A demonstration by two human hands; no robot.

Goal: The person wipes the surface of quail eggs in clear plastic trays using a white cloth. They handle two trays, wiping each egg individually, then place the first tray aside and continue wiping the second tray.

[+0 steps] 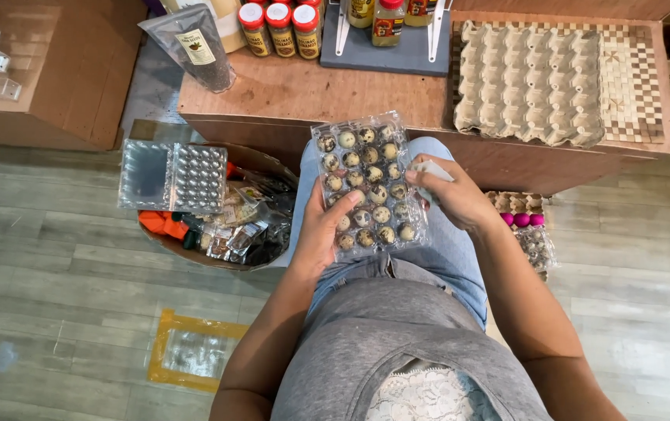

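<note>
Head view, looking down at your lap. The clear egg pack (366, 191), filled with speckled quail eggs, lies on your thighs, tilted slightly, just below the front edge of the wooden worktop (311, 93). Your left hand (321, 230) grips the pack's near-left edge, thumb laid over the lid and fingers under it; this steadies the flexible plastic on your lap so that it does not slide or flex. Your right hand (452, 195) is closed on a small pale cloth or paper (428, 173) and rests against the pack's right edge, so the wad meets the lid while the other hand braces it.

On the worktop, well apart from the pack, sit a grey pulp egg tray (530, 82) on a checkered mat (635, 70), a row of red-capped jars (279, 27), and a leaning dark pouch (194, 43). All stand at the far side, beyond your hands.

To your left, on the floor, a round basket (218, 226) holds small packets and orange items; an empty clear pack (173, 178) lies open across its rim, within reach of your left hand. To your right, below the worktop, a stack of trays (524, 222) carries pink eggs, with another pack of speckled eggs just beneath.

A yellow taped rectangle (194, 351) marks the plank floor near your left elbow.
</note>
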